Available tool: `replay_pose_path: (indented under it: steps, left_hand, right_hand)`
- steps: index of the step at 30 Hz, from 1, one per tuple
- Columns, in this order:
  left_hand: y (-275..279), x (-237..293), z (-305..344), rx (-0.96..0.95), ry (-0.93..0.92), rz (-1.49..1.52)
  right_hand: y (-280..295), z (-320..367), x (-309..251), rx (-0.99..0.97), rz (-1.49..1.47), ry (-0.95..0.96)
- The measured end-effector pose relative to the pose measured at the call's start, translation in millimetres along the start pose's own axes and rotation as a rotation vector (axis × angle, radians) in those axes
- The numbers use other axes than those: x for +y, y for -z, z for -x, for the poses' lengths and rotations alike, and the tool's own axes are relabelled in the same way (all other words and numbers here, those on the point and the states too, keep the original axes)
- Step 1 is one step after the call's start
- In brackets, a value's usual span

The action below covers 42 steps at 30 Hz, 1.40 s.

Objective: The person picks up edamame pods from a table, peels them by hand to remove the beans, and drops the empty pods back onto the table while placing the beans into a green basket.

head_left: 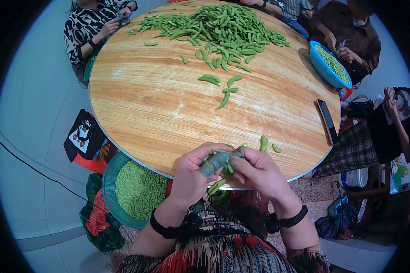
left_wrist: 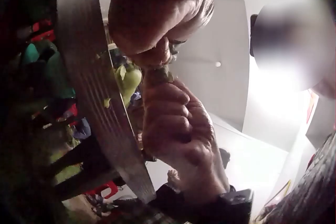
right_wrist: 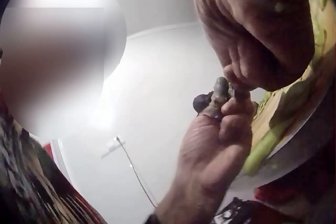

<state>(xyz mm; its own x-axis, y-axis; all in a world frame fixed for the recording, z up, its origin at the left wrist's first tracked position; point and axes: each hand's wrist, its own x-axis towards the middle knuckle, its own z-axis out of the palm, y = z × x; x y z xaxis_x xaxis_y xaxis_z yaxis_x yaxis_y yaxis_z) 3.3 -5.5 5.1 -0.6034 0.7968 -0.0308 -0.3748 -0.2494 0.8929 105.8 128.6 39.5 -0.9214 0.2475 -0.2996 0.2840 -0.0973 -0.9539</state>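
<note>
Both hands meet at the near edge of the round wooden table. The left hand, its thumb wrapped in a grey-green cover, curls round a green pod held between the hands. Opposite it, the right hand pinches the pod's other side, with a dark cover on a fingertip. In the right wrist view the left hand and right hand touch at the fingertips; the pod is mostly hidden there. Just below the hands lies another pod.
A large pile of pods covers the table's far side. A phone lies at the right edge, near a blue bowl of beans. A green basket of shelled beans stands below left. Other people sit around the table.
</note>
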Motion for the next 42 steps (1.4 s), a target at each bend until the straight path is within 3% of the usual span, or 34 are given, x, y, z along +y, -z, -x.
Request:
replay_pose_path:
  steps: [1, 3, 7, 9, 10, 11, 15, 17, 18, 20, 22, 23, 24, 27, 29, 39, 42]
  left_hand:
    - [5, -2, -1, -0.020, 0.032, 0.085]
    - [9, -2, -2, -0.040, 0.071, 0.175]
    - [2, 2, -1, -0.005, 0.079, -0.021]
    - [-1, 3, 1, 0.028, 0.127, -0.115]
    - [-1, 4, 3, -0.042, 0.114, -0.253]
    - [0, 5, 4, -0.113, 0.101, -0.390]
    - [0, 5, 3, -0.061, 0.133, -0.320]
    - [-7, 9, 0, 0.153, 0.088, -0.043]
    - [-9, 13, -1, 0.154, 0.087, -0.042]
    - [-12, 20, -5, 0.193, 0.213, 0.315]
    - [-8, 18, -7, 0.119, 0.261, 0.443]
    - [-6, 15, -7, 0.041, 0.308, 0.573]
    - [-5, 9, -6, 0.043, 0.310, 0.570]
    - [-1, -2, -2, 0.023, 0.266, 0.608]
    - [-1, 0, 1, 0.087, 0.137, 0.481]
    - [-7, -3, 4, 0.195, -0.013, 0.128]
    - [-10, -6, 3, 0.208, -0.103, 0.097]
  right_hand:
    - [5, -5, -4, 0.001, 0.000, -0.001]
    - [23, -24, -20, 0.016, 0.494, 0.157]
    - [82, -116, -29, 0.449, 1.216, 0.471]
    - [81, -130, -42, 0.364, 1.279, 0.424]
    - [77, -134, -44, 0.276, 1.337, 0.372]
    - [75, -139, -38, 0.278, 1.296, 0.366]
    - [73, -121, -38, 0.250, 1.272, 0.402]
    - [64, -93, -41, 0.203, 0.828, 0.231]
    - [58, -79, -41, 0.202, 0.828, 0.231]
    - [44, -50, -37, 0.039, 0.335, 0.002]
    - [36, -30, -30, -0.190, -0.009, -0.146]
    - [33, -26, -17, -0.282, -0.347, -0.205]
    - [29, -20, -19, -0.277, -0.433, -0.253]
    - [21, -7, -15, -0.319, -0.253, -0.225]
    - [11, 1, -17, -0.258, -0.137, -0.050]
    - [3, 6, -5, -0.271, -0.248, -0.023]
    - [-4, 6, -2, -0.133, -0.175, -0.023]
